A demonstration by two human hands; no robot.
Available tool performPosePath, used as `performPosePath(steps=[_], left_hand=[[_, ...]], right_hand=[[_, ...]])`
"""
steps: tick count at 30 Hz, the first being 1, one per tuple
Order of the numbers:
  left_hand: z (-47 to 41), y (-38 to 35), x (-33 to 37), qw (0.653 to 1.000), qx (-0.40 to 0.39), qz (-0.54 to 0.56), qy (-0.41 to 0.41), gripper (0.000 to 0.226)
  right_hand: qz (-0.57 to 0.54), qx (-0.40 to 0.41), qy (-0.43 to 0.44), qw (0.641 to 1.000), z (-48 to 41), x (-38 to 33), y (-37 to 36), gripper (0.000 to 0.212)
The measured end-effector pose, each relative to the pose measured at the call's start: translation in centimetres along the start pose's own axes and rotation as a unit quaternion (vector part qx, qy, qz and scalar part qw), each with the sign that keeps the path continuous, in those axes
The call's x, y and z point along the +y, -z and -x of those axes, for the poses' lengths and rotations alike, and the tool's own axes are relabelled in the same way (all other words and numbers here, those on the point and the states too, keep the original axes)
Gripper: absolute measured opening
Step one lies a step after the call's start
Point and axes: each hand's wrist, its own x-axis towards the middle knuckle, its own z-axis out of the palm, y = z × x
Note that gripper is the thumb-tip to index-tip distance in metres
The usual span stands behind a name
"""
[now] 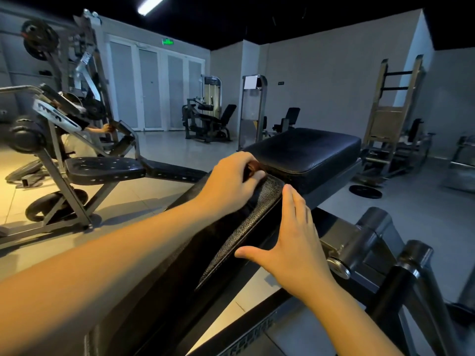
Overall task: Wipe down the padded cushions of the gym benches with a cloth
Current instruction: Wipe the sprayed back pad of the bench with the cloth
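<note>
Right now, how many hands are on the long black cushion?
2. The left hand rests at the far end of the cushion, fingers curled on a brown cloth. The right hand lies flat against its right edge, nearer the camera.

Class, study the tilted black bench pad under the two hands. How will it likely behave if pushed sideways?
The bench pad probably won't shift: it looks fixed to a heavy steel frame. Its pebbled surface likely grips the cloth rather than slipping. The right hand, fingers straight against its edge, leaves no visible dent, so it seems fairly firm.
</note>
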Motion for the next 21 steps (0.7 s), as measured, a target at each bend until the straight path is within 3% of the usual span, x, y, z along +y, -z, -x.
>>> performPosePath(steps=[3,5,8,11,13,15,18,21], left_hand=[[-2.8,0.8,-5.6,0.983,0.002,-0.061,0.171,0.020],[-3.3,1.2,-6.5,0.977,-0.006,-0.074,0.201,0.021],[-1.4,1.2,-2.3,0.992,-0.015,-0.024,0.123,0.018],[2.4,1.2,2.2,0.998,-0.042,0.029,-0.048,0.013],[3.0,1.1,1.3,0.994,-0.045,0.023,-0.096,0.014],[1.4,1.0,-2.1,1.000,-0.018,-0.013,-0.021,0.015],[-1.8,1.6,-7.1,0.984,0.000,-0.067,0.166,0.016],[-2.1,1.6,-6.2,0.982,-0.007,-0.097,0.164,0.025]], right_hand=[[-0.002,-0.005,0.005,1.000,0.2,-0.1,0.1,0.143],[-0.004,-0.005,0.001,1.000,0.1,-0.1,0.2,0.143],[0.003,-0.001,0.000,1.000,0.0,-0.1,0.2,0.144],[0.004,0.001,-0.004,1.000,-0.2,-0.1,0.1,0.145],[0.007,0.001,-0.004,1.000,-0.2,0.0,0.0,0.145],[0.013,0.000,0.003,1.000,-0.1,0.0,0.0,0.144],[0.001,0.000,-0.002,1.000,0.2,-0.1,0.0,0.144],[-0.001,0.004,-0.002,1.000,0.1,-0.2,0.3,0.144]])
